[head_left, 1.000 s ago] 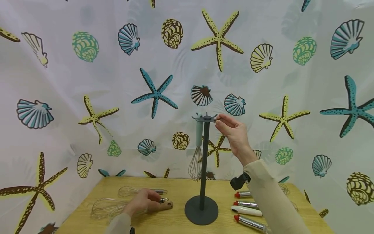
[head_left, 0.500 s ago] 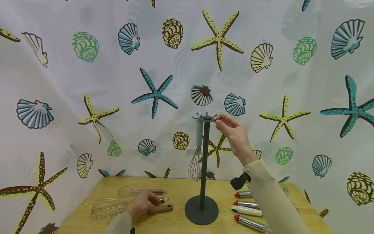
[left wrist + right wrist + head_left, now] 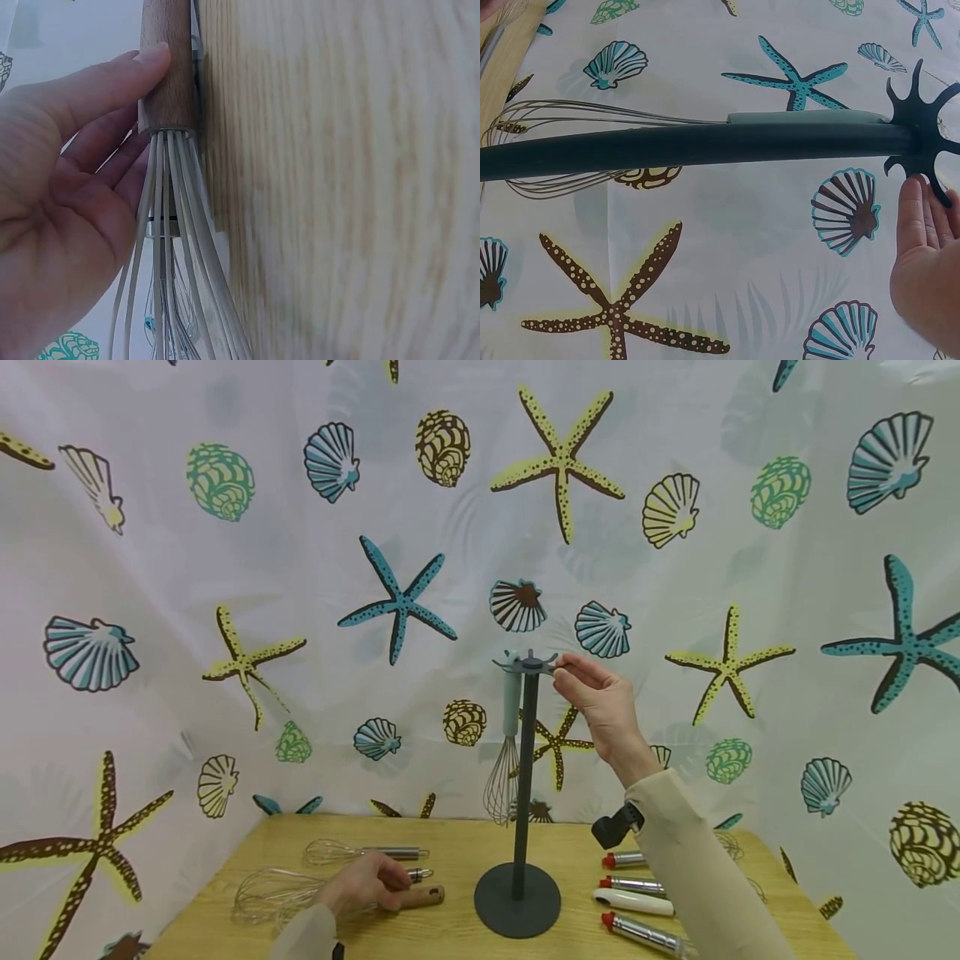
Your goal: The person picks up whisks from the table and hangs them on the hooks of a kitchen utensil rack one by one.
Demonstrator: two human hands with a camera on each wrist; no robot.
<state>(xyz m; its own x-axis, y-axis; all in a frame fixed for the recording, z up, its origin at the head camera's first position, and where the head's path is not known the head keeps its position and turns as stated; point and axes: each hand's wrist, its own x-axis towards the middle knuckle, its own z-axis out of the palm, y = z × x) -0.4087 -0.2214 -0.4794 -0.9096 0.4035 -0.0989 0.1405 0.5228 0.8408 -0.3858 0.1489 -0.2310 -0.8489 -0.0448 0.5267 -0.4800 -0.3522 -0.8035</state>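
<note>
In the head view, my left hand (image 3: 363, 883) holds a wire whisk by its wooden handle (image 3: 422, 897), low at the left of the table. The left wrist view shows the thumb on that handle (image 3: 166, 90) just above the wires, the other fingers behind it. My right hand (image 3: 606, 710) pinches a hook tip at the top right of a dark utensil stand (image 3: 527, 735). From a left hook of the stand hangs a whisk with a pale green handle (image 3: 512, 703). In the right wrist view, the right fingers (image 3: 911, 217) meet the hooked top (image 3: 922, 124) from below.
More whisks lie at the left, one with a metal handle (image 3: 401, 852). Right of the round base (image 3: 517, 914) lie several utensils with metal handles and red ends (image 3: 637, 931), plus a white-handled one (image 3: 637, 902). A shell-print curtain (image 3: 465, 510) closes off the back and sides.
My left thumb has drawn back slightly along the wooden handle, which stays in place. The right hand, the stand and the hanging whisk keep their positions.
</note>
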